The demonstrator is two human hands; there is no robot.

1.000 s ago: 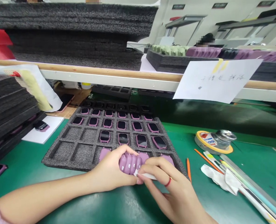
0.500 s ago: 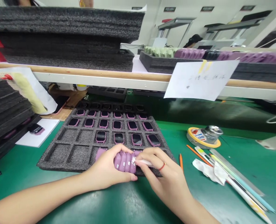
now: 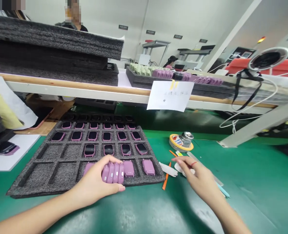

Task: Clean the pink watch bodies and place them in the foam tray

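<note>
My left hand (image 3: pixel 96 175) is wrapped around a row of several purple watch cases (image 3: pixel 112 174), stacked side by side with small pale slots facing me. It is over the front row of a black foam tray (image 3: pixel 32 190). Watches with dark screens (image 3: pixel 107 136) fill the tray's farther pockets. Two purple watches (image 3: pixel 149 166) lie back side up at the front right. My right hand (image 3: pixel 195 170) is off to the right above the table, fingers apart and seemingly holding nothing. Beneath its fingertips are a white wipe (image 3: pixel 167 169) and an orange stick (image 3: pixel 165 183).
A yellow tape roll (image 3: pixel 174 148) with a metal-topped container (image 3: pixel 188 138) stands behind my right hand. Foam trays (image 3: pixel 53 42) are stacked on the shelf, and a paper note (image 3: pixel 170 96) hangs from its edge. A watch lies on white paper (image 3: pixel 19 162) at left.
My right hand has left the watch cases and moved right; a white wipe now lies by the orange stick. My left hand keeps its hold. The view has swung to the right.
</note>
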